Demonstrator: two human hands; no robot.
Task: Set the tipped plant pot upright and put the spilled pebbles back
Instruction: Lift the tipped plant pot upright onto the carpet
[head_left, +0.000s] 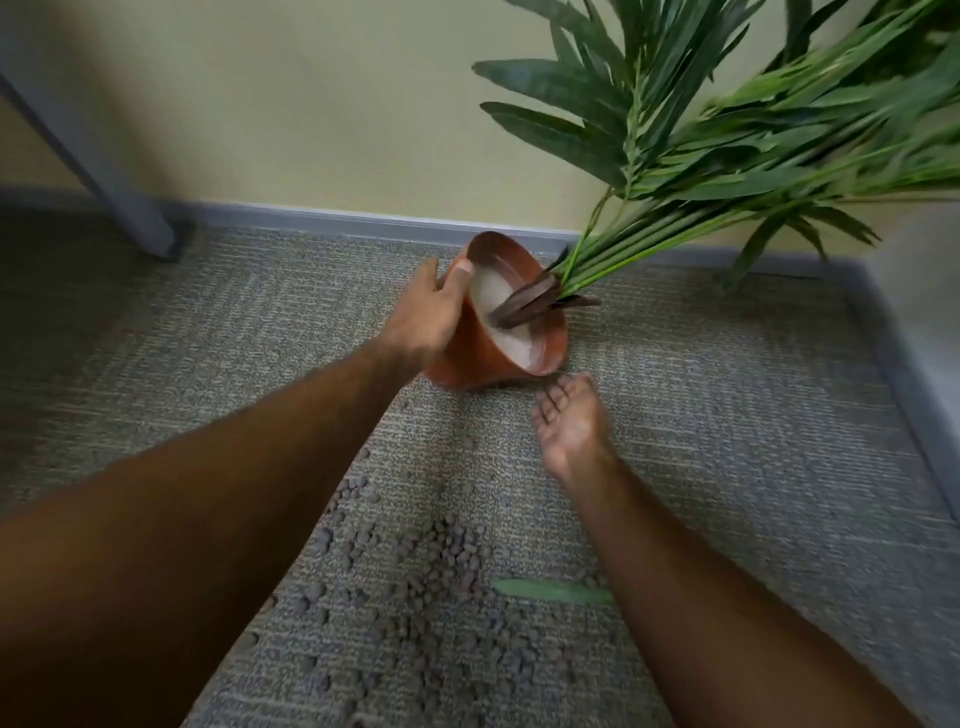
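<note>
Brown pebbles (426, 566) lie scattered on the carpet (727, 395) between the forearms; beyond them the right hand (569, 423) hovers palm-up, fingers relaxed, just beside the pot (524, 312); the left hand (428, 312) grips the tilted pot's rim, thumb inside.

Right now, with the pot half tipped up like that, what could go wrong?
The left hand grips the pot only at its rim, so the top-heavy leaves leaning right could pull it back over. The right hand is open beside it, not yet supporting. Pebbles lie scattered on the carpet near the person and could be knelt on or pressed in.
</note>
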